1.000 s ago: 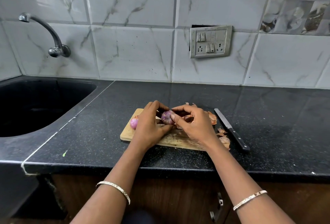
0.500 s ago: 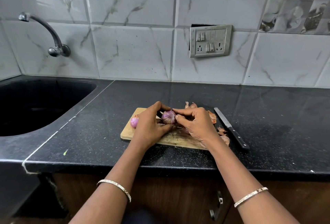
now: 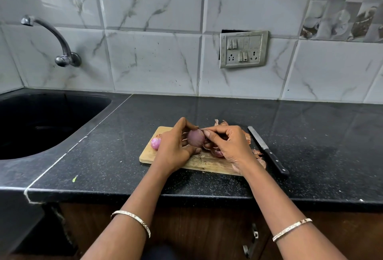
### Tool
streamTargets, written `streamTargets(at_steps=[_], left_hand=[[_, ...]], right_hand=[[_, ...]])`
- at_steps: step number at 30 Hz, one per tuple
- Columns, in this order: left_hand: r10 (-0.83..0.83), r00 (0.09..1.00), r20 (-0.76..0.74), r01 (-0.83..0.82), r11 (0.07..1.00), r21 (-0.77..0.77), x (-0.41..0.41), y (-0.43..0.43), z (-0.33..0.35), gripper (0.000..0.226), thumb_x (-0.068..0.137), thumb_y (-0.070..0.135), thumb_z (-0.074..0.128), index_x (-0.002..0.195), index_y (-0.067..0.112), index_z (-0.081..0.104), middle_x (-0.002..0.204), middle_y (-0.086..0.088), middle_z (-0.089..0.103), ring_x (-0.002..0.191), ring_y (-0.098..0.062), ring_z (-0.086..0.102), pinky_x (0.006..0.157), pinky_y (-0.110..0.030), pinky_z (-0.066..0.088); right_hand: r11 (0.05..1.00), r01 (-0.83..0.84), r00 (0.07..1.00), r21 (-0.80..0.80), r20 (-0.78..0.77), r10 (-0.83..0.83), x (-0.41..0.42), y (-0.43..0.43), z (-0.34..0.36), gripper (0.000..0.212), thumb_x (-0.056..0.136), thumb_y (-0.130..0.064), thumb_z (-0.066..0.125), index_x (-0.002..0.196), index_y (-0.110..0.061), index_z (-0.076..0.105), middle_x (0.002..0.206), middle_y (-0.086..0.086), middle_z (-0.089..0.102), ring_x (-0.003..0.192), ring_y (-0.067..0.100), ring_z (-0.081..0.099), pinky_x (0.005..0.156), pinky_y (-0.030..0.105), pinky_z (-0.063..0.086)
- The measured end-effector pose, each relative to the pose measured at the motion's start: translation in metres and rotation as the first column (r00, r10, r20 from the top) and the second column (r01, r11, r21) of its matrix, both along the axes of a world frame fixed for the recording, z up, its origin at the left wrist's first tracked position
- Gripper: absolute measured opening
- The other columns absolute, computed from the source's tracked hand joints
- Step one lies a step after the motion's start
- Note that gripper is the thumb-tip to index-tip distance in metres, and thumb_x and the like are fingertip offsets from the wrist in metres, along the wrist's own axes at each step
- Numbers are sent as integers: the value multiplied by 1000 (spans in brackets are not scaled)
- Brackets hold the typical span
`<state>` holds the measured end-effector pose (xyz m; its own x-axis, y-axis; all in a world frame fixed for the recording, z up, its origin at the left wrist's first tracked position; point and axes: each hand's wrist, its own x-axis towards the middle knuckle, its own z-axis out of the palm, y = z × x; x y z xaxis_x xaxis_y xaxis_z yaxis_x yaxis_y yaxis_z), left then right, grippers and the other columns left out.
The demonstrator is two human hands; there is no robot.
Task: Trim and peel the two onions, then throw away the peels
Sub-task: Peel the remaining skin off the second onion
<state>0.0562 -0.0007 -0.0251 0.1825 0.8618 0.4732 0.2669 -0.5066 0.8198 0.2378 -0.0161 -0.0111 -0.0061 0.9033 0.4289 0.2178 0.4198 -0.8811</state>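
The left hand [image 3: 173, 148] curls its grip round an onion [image 3: 195, 137] above the cutting board [image 3: 147, 156]; the right hand [image 3: 230, 145] pinches the onion's skin at the top.

Black speckled countertop [image 3: 310, 135], glossy, with a dark sink [image 3: 41, 122] sunk in at the left. Carries a wooden cutting board [image 3: 149, 156] near the front edge. Holds also a black-handled knife [image 3: 267, 149] just right of the board, blade toward the wall, with dry onion peels [image 3: 257, 152] between the two. Further left, one small green scrap [image 3: 74, 178].
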Motion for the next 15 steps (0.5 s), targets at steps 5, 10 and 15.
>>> streamTargets(at_steps=[5, 10, 15], left_hand=[[-14, 1000, -28, 13, 1000, -12, -1, 1, -1, 54, 64, 16, 83, 100, 40, 50, 112, -6, 71, 99, -23, 73, 87, -51, 60], [-34, 999, -7, 34, 999, 2, -2, 2, -1, 54, 65, 22, 79, 101, 47, 48, 113, -13, 65, 102, -29, 71, 83, -53, 60], [-52, 999, -15, 53, 998, 26, -1, 1, 0, 54, 69, 17, 78, 99, 48, 46, 113, -13, 62, 100, -30, 71, 82, -52, 61]], right_hand=[[1000, 29, 998, -4, 55, -29, -1, 0, -2, 16, 91, -2, 70, 101, -11, 80, 85, 2, 79, 74, 17, 75, 66, 24, 55], [999, 29, 995, 39, 97, -33, -1, -1, 1, 11, 90, -16, 74, 99, -19, 81, 88, -5, 79, 84, 15, 75, 75, 34, 60], [999, -7, 999, 34, 41, 6, -1, -3, 1, 16, 86, -22, 79, 101, -16, 81, 90, -3, 79, 87, 11, 74, 72, 26, 56]])
